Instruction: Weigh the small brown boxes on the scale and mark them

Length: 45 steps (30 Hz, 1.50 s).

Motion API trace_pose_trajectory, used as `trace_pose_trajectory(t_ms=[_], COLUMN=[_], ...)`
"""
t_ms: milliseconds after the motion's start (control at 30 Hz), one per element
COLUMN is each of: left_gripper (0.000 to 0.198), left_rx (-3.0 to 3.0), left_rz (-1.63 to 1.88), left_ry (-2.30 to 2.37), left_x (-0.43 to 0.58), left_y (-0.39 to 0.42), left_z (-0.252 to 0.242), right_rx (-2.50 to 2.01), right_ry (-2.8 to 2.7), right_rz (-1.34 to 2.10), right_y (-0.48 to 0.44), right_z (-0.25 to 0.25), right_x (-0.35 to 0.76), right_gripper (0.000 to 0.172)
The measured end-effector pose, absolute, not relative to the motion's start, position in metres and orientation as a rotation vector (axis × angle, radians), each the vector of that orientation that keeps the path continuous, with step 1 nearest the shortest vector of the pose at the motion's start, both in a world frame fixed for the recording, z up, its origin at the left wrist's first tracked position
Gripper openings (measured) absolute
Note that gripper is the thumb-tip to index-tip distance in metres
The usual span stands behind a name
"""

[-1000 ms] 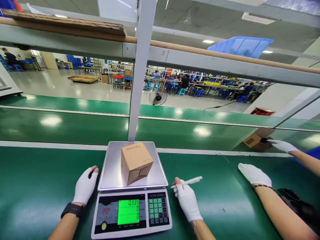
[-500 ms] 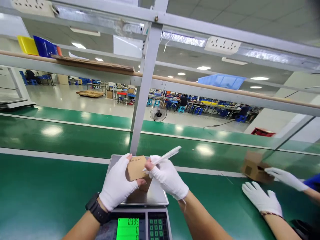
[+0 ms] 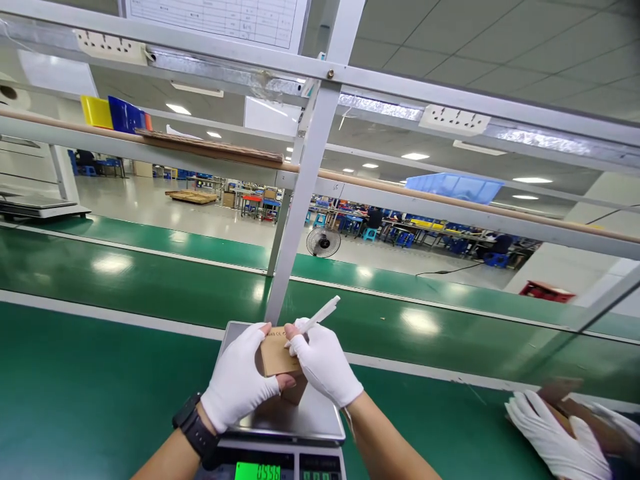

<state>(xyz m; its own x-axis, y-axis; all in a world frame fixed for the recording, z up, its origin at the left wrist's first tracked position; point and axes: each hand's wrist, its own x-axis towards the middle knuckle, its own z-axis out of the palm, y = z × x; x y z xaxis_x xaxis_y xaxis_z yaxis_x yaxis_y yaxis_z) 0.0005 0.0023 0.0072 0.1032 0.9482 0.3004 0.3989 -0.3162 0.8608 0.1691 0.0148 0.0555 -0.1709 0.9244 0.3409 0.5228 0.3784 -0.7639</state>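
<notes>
A small brown cardboard box [image 3: 278,355] with handwriting along its top edge sits on the steel pan of a digital scale [image 3: 320,427]. My left hand [image 3: 239,377], in a white glove with bare fingertips, grips the box from the left, thumb at the near side. In my gloved right hand [image 3: 327,363] is a white pen [image 3: 323,311], its tip down at the box's top face and its back end pointing up and right. The scale's green display [image 3: 257,471] is lit, partly cut off by the lower frame edge.
At the right, a co-worker's gloved hands [image 3: 555,430] hold another brown box [image 3: 560,407]. A metal post [image 3: 300,180] rises behind the scale from the green bench [image 3: 125,373]. Beyond stand a fan [image 3: 323,243] and a blue bin [image 3: 454,187] on the rail.
The view has tilted up slightly. My right hand with the pen has shifted over the box's writing. The display reading has risen. The co-worker's left hand has moved onto their box.
</notes>
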Motion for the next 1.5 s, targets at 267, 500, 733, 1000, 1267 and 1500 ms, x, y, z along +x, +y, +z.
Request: trace_pose_trajectory(t_ms=[267, 500, 733, 1000, 1267, 1500], left_gripper=[0.085, 0.084, 0.084, 0.083, 0.084, 0.056], left_rx=[1.809, 1.799, 1.815, 1.794, 1.858, 2.562], left_rz=[1.194, 1.184, 1.18, 1.193, 1.154, 1.61], left_ry=[1.279, 1.301, 1.291, 1.304, 1.344, 1.642], left_x=[0.0, 0.001, 0.0, 0.0, 0.0, 0.01], left_y=[0.004, 0.004, 0.004, 0.0, 0.003, -0.014], left_z=[0.006, 0.007, 0.007, 0.009, 0.008, -0.026], right_rx=[-1.273, -1.29, -1.297, -1.303, -1.29, -1.041], right_ry=[-1.83, -1.79, -1.781, -1.777, -1.728, -1.527], right_rz=[0.567, 0.555, 0.549, 0.538, 0.493, 0.736], right_y=[0.016, 0.016, 0.016, 0.016, 0.017, -0.009], right_z=[0.052, 0.052, 0.051, 0.05, 0.049, 0.03], right_x=[0.169, 0.169, 0.169, 0.169, 0.17, 0.164], right_gripper=[0.042, 0.042, 0.042, 0.041, 0.044, 0.047])
